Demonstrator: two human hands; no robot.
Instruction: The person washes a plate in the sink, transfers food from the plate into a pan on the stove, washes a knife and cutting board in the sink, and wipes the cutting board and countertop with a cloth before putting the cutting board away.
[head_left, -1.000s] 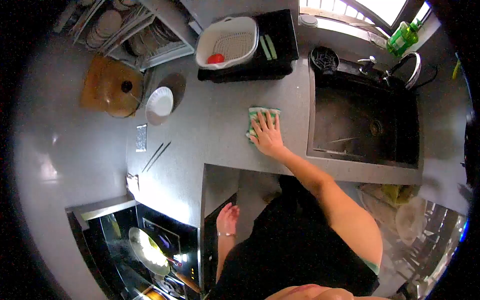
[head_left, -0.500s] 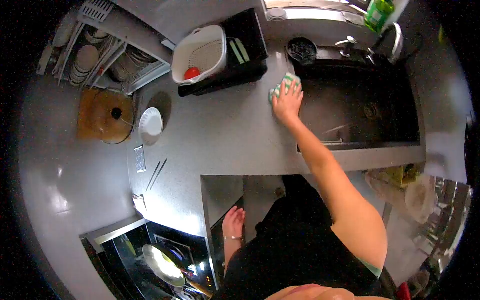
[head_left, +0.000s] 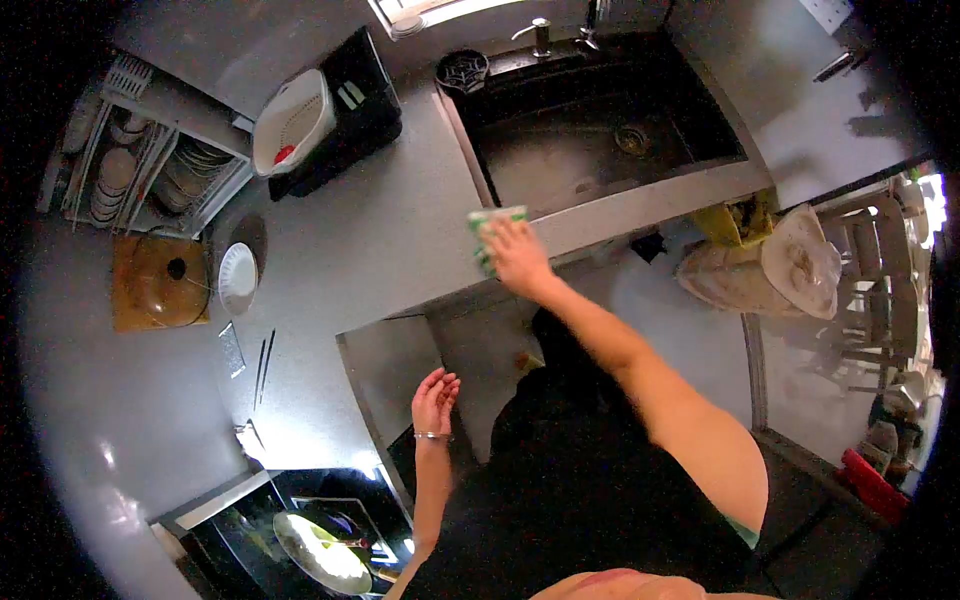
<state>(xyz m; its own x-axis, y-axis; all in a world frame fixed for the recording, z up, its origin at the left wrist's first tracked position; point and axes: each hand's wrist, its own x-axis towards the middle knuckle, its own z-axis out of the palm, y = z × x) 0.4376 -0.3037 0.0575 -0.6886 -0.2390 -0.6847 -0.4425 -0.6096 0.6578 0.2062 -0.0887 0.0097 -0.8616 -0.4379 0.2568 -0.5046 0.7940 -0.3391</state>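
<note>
My right hand [head_left: 517, 258] presses a green-and-white cloth [head_left: 484, 222] onto the grey countertop [head_left: 370, 240], beside the near left corner of the dark sink [head_left: 560, 140]. Its fingers lie over the cloth and are a little blurred. Away from the counter, my left hand [head_left: 436, 402] hangs in front of my body with a bracelet at the wrist. Its fingers are loosely bent and partly apart, with nothing in them.
A white basket [head_left: 290, 120] holding a red item [head_left: 284, 154] leans in a black rack. Left lie a white bowl [head_left: 238, 278] and chopsticks [head_left: 264, 366]. A pan [head_left: 320, 555] sits on the stove at lower left. Bags [head_left: 760, 270] stand right.
My right hand has slid the cloth from the sink's left edge toward the counter's front edge. My left hand is raised slightly from my side. The view has turned to the right.
</note>
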